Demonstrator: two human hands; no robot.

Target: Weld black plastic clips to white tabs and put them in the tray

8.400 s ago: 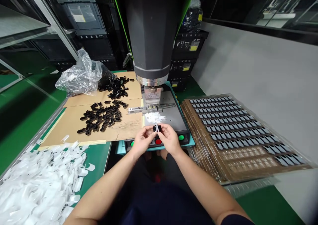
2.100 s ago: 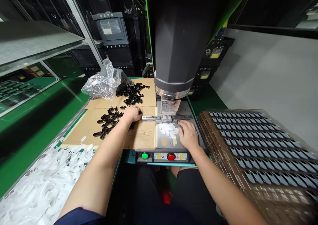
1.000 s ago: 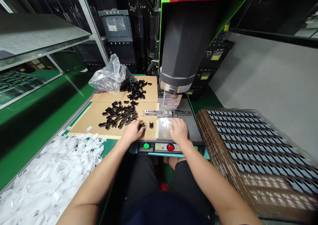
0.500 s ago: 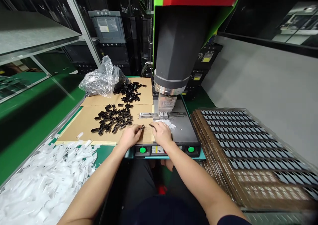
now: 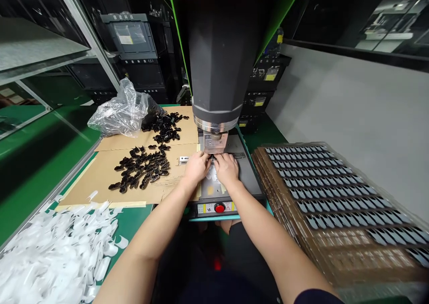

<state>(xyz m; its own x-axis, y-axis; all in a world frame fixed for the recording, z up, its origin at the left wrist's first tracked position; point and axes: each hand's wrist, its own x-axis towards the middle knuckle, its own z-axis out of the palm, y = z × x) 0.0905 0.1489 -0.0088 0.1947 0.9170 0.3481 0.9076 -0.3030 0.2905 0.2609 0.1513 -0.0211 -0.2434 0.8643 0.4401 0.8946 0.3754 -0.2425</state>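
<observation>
Both hands are at the metal fixture point(image 5: 239, 155) under the machine's press head point(image 5: 215, 142). My left hand point(image 5: 197, 166) is on the fixture's left side, fingers bent together at a small black part point(image 5: 212, 157). From the right, my right hand point(image 5: 226, 167) reaches the same spot, its fingers also closed. The fingertips hide most of that part and the fixture's middle. White pieces point(image 5: 212, 174) lie on the machine plate between the hands. Many black clips point(image 5: 144, 165) are spread over the cardboard point(image 5: 100, 179) to the left.
A clear plastic bag point(image 5: 122, 111) stands at the back left of the cardboard. White pieces point(image 5: 60, 255) are heaped at the lower left. Stacked trays point(image 5: 321, 196) of parts stand on the right. A red button point(image 5: 220, 208) is on the machine's front edge.
Both hands have moved forward, from the plate's front area to the fixture under the press head, and closer together. The black parts they held are now mostly hidden. The camera view has shifted.
</observation>
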